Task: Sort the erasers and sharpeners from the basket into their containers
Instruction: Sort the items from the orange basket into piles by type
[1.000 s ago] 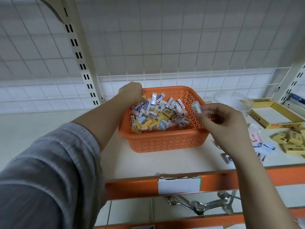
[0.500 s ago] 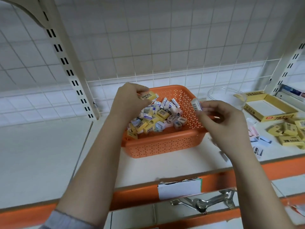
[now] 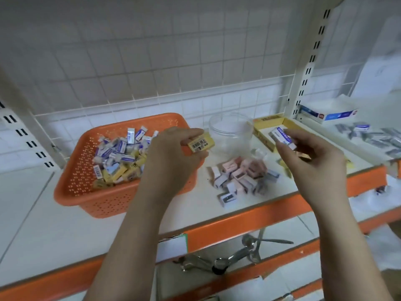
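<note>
Left hand [image 3: 173, 153] pinching small yellow barcoded eraser [image 3: 201, 144]; right hand [image 3: 312, 161] pinching white blue-sleeved eraser [image 3: 282, 135]. Advisable: separate by type, release low over shallow yellow cardboard box [image 3: 263, 135].

Basket [image 3: 91, 192] on the shelf [image 3: 43, 231], left of centre, filled with a heap of erasers and sharpeners [image 3: 117, 157]. Clear jar [image 3: 231, 131] just right of the basket, toward the back. Open cardboard box [image 3: 263, 135] right of the jar, against the upright post [image 3: 308, 61]. Pile of sharpeners [image 3: 238, 174] on the shelf before the jar and the box, near the front edge. Left hand [image 3: 171, 157] above the basket's right rim, pinching a boxed eraser [image 3: 201, 144] raised between basket and jar. Right hand [image 3: 312, 161] above the box's front, pinching a sleeved eraser [image 3: 282, 135]. Flat carton [image 3: 329, 114] on the neighbouring shelf beyond the post. Metal tools [image 3: 230, 255] on the lower shelf, below the front edge.
</note>
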### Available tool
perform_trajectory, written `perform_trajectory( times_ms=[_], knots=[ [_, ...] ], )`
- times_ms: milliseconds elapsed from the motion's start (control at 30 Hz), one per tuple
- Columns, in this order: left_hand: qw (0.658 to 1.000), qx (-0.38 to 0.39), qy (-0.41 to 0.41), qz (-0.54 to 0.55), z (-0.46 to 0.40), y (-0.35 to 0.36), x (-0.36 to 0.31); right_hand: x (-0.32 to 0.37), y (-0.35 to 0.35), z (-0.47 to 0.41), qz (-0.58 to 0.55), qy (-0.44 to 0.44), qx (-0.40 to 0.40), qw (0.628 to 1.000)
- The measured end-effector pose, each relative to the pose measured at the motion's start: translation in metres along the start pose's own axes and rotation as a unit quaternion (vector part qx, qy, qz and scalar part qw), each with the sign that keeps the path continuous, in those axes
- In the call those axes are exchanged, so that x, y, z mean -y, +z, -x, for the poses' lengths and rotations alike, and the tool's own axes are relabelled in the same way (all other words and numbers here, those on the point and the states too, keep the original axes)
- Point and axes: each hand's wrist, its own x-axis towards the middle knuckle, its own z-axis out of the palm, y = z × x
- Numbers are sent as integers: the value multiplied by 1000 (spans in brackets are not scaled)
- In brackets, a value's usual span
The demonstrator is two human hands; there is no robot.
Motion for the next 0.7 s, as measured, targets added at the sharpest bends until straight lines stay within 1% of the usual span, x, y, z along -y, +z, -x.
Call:
perform_trajectory(
  times_ms=[100, 167, 267, 367, 567, 700],
  knots=[
    [1000, -1, -16, 4, 2, 45, -36, -27, -46, -22, 5, -3, 4, 1000],
    [999, -4, -44, 10, 5, 77, -61, -42, -80, -38, 14, -9, 18, 1000],
    [995, 5, -86, 53, 5, 121, -102, -62, -130, -61, 34, 2, 35, 999],
    [995, 22, -88, 48, 1, 157, -132, -78, -170, -82, 58, 8, 51, 997],
    [991, 69, -112, 26, -22, 212, -158, -109, -209, -109, 64, 31, 68, 995],
    [986, 79, -142, -24, -33, 239, -153, -128, -217, -115, 78, 34, 49, 995]
  ],
)
